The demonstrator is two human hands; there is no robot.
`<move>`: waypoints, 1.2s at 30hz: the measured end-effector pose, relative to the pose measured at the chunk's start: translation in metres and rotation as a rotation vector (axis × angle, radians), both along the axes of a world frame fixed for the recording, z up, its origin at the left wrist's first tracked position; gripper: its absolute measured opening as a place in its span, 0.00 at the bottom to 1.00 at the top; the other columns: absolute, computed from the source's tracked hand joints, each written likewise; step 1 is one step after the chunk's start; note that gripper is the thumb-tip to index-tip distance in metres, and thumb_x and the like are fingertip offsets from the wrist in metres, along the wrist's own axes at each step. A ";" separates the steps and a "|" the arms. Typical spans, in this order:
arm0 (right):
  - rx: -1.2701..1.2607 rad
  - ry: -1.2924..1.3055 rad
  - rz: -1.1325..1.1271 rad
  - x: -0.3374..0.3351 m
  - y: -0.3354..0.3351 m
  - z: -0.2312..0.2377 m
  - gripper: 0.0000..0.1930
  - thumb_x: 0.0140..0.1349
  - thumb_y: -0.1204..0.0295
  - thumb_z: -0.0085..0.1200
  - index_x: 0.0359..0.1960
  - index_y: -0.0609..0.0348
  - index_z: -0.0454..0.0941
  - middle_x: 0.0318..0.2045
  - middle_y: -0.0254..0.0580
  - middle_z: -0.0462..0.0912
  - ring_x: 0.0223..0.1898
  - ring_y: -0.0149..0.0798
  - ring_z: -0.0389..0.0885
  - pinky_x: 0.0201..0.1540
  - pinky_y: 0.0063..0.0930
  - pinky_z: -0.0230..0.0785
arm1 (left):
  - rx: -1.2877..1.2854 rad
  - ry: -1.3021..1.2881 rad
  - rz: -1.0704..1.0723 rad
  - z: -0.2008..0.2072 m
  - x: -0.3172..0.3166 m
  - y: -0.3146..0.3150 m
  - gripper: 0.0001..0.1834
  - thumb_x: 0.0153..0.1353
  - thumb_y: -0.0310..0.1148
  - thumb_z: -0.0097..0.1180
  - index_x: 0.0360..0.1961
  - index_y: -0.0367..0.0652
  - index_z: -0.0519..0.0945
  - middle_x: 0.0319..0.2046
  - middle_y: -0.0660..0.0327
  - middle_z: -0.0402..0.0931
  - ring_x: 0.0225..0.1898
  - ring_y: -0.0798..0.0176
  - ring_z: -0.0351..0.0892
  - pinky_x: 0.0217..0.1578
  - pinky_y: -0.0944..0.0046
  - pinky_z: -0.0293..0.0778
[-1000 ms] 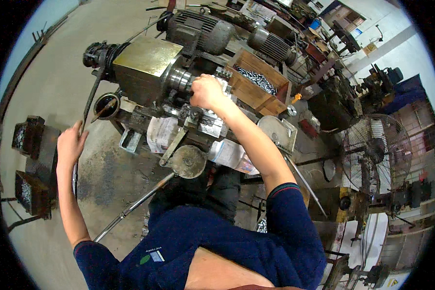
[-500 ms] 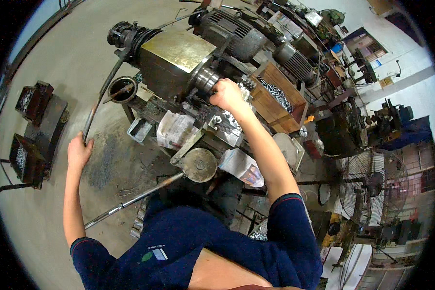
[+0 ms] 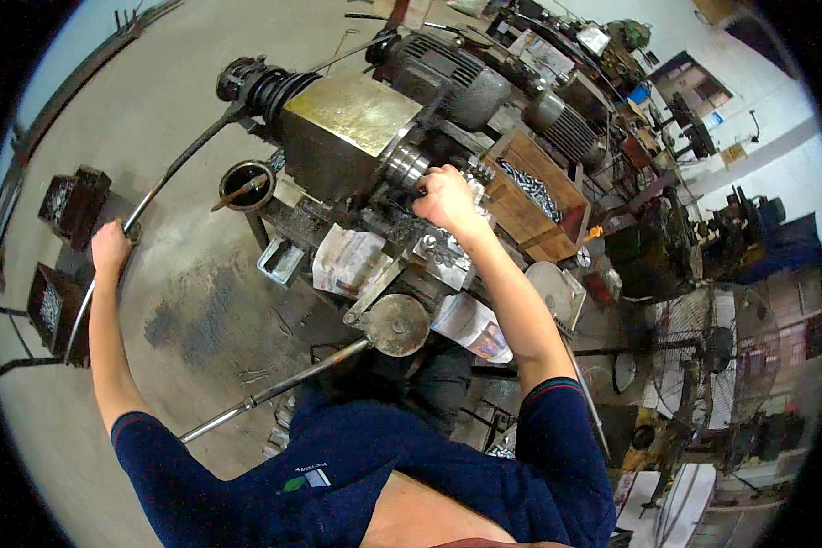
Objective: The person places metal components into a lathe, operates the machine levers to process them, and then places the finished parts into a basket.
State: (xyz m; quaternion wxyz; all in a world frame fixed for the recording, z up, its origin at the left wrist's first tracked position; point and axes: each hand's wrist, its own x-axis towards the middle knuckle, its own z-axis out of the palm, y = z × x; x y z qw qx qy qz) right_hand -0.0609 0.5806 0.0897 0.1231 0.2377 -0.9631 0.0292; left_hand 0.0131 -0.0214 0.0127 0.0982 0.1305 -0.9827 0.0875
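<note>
My left hand is wrapped round a long metal lever, which runs up to the back end of a lathe-like machine with a brass-coloured top. My right hand is closed right at the front of the shiny round chuck. Its fingers are curled, and whatever they pinch is hidden behind them. Just below that hand is a steel tool block. A round plate with a second long handle sits nearer my body.
Right of the machine stands a wooden box of small metal parts. Dark bins are at far left. A black pot and printed paper lie by the machine. A large fan stands at right.
My left hand has swung the lever outward to the left and a little away from me. My right hand stays at the chuck. The whole view has shifted slightly.
</note>
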 end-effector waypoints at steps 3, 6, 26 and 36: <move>-0.211 0.209 0.129 0.029 0.011 0.019 0.15 0.31 0.65 0.54 0.22 0.62 0.78 0.33 0.47 0.78 0.35 0.49 0.73 0.41 0.36 0.68 | 0.204 0.510 -0.309 -0.019 -0.009 0.043 0.15 0.53 0.33 0.54 0.42 0.39 0.77 0.29 0.52 0.77 0.33 0.50 0.78 0.35 0.57 0.73; -0.350 0.248 0.083 0.079 0.055 0.037 0.17 0.32 0.68 0.55 0.28 0.60 0.79 0.35 0.45 0.77 0.37 0.48 0.72 0.41 0.37 0.68 | 0.774 0.800 -0.392 -0.046 -0.008 0.134 0.14 0.58 0.30 0.49 0.45 0.38 0.74 0.33 0.53 0.77 0.35 0.57 0.77 0.37 0.63 0.71; 0.080 -0.307 -1.455 0.411 0.392 -0.103 0.27 0.43 0.70 0.51 0.51 0.59 0.70 0.47 0.52 0.74 0.50 0.49 0.72 0.53 0.37 0.64 | 0.329 -0.402 -0.330 -0.136 -0.037 0.222 0.18 0.49 0.41 0.57 0.42 0.47 0.78 0.33 0.54 0.79 0.37 0.51 0.78 0.35 0.55 0.73; 0.034 -0.248 -1.490 0.461 0.334 -0.132 0.15 0.37 0.65 0.56 0.28 0.60 0.74 0.29 0.56 0.79 0.33 0.55 0.78 0.37 0.44 0.71 | 0.952 -0.490 -0.590 -0.067 0.067 0.241 0.15 0.55 0.24 0.47 0.45 0.35 0.75 0.32 0.52 0.79 0.34 0.59 0.79 0.37 0.63 0.72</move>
